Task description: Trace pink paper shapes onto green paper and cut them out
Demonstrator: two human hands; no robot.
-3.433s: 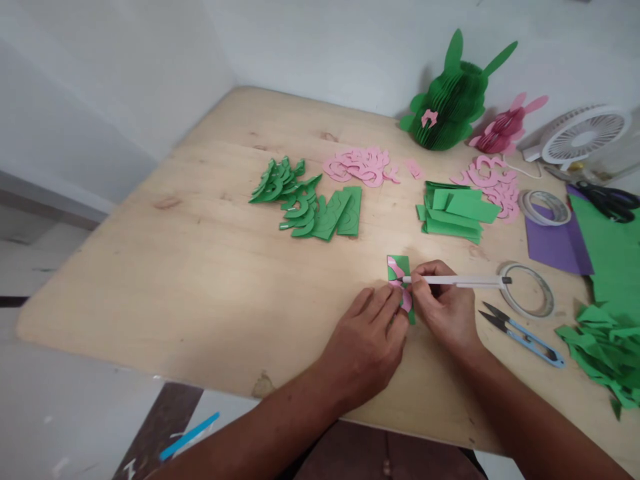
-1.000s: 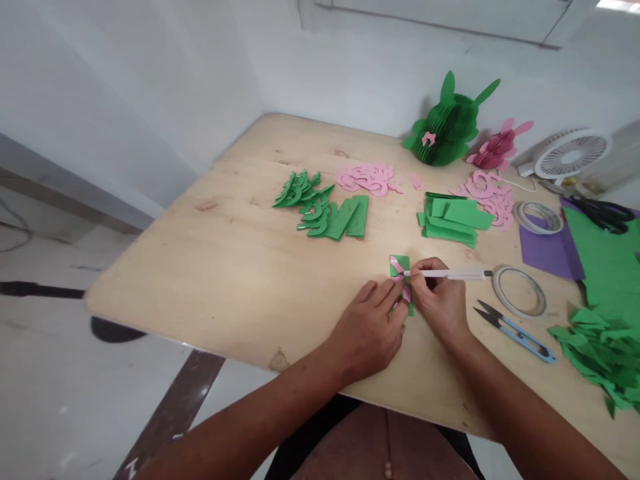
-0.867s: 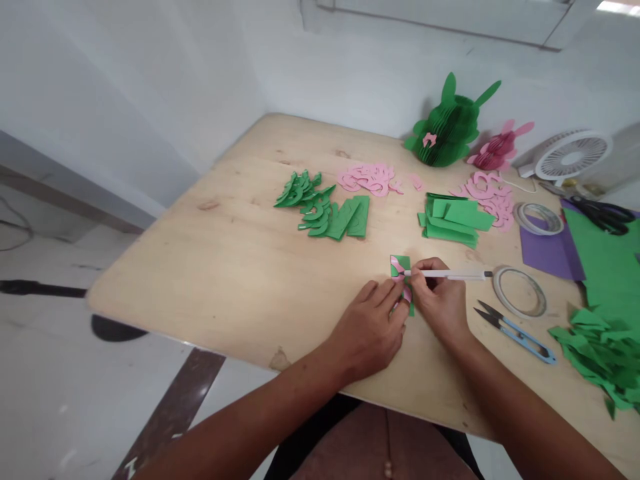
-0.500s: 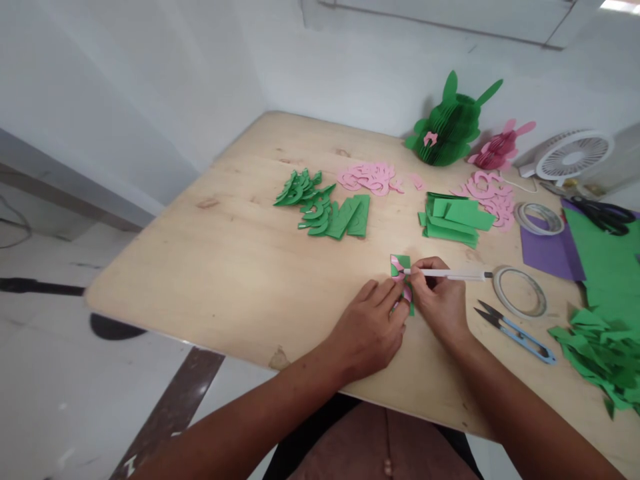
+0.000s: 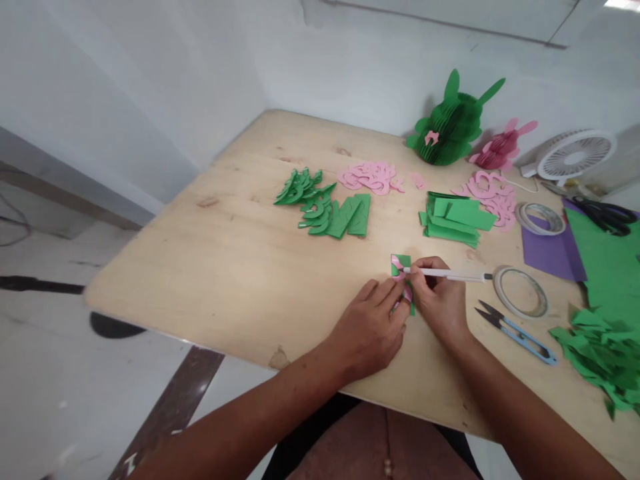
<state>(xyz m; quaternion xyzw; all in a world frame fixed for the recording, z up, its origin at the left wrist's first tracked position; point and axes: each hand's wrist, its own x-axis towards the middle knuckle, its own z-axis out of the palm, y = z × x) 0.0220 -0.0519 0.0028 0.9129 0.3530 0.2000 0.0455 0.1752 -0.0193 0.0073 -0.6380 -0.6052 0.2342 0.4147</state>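
Observation:
A white pen (image 5: 457, 274) is pinched in my right hand (image 5: 440, 297), its tip touching the edge of a pink paper cutout (image 5: 399, 262). That cutout lies on a small strip of green paper (image 5: 401, 259) near the table's front edge. My left hand (image 5: 373, 327) rests over the lower part of both, fingers stretched out and pressing them down; part of the cutout is hidden beneath. Just right of my right hand are a roll of tape (image 5: 521, 292) and blue-handled thread snips (image 5: 517, 333).
Green cutouts (image 5: 320, 210) and pink cutouts (image 5: 370, 177) lie in piles farther back, beside stacked green strips (image 5: 457, 219). Green scraps (image 5: 607, 360), black scissors (image 5: 605, 213) and purple paper (image 5: 553, 249) are at right. Paper rabbits (image 5: 447, 130) and a fan (image 5: 573, 157) stand by the wall.
The camera view has shifted very slightly. Both hands, the pen and the papers keep practically the same positions.

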